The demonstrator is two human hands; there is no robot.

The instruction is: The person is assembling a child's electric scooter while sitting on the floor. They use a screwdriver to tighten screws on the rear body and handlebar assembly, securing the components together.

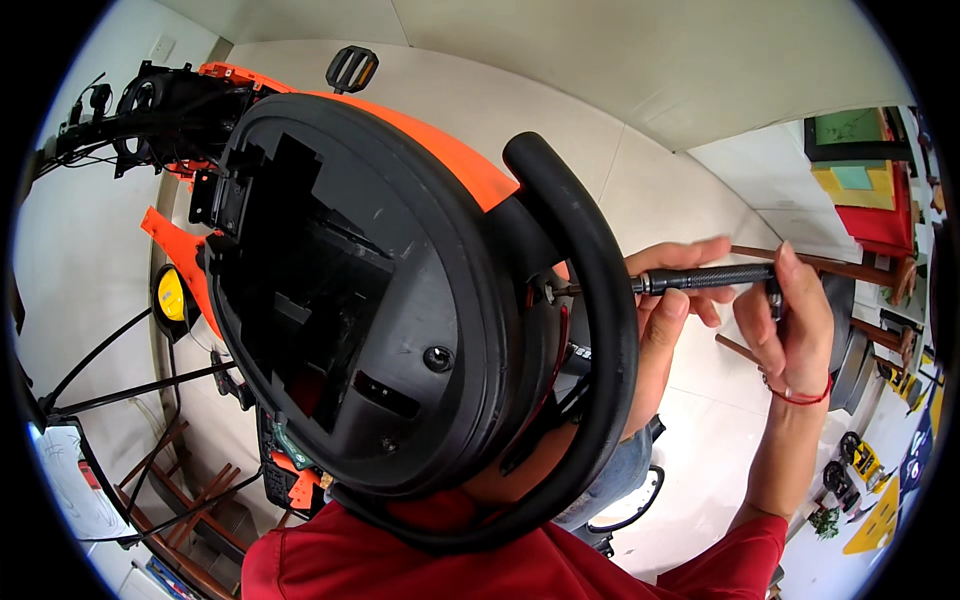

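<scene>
In front of me stands an orange and black scooter with its open black storage bucket (pixel 400 260) facing up. A thick black grab rail (pixel 610 300) curves round its rear. My left hand (pixel 655 335) reaches out from under the rail, its thumb and fingers round the front of a black screwdriver (pixel 710 279) with a knurled handle. At the handle's back end, the thumb and fingers of my right hand (pixel 795 325) grip it. The shaft passes beneath the rail toward a small metal fastener (pixel 550 291) at the scooter's tail; whether the tip is seated cannot be made out.
Exposed black parts and cables (pixel 150 115) fill the scooter's front at the upper left. A black pedal (pixel 352 70) sticks out on the far side. A yellow and black tape measure-like round item (pixel 171 294) shows at left. Wooden-framed furniture (pixel 840 265) stands at right.
</scene>
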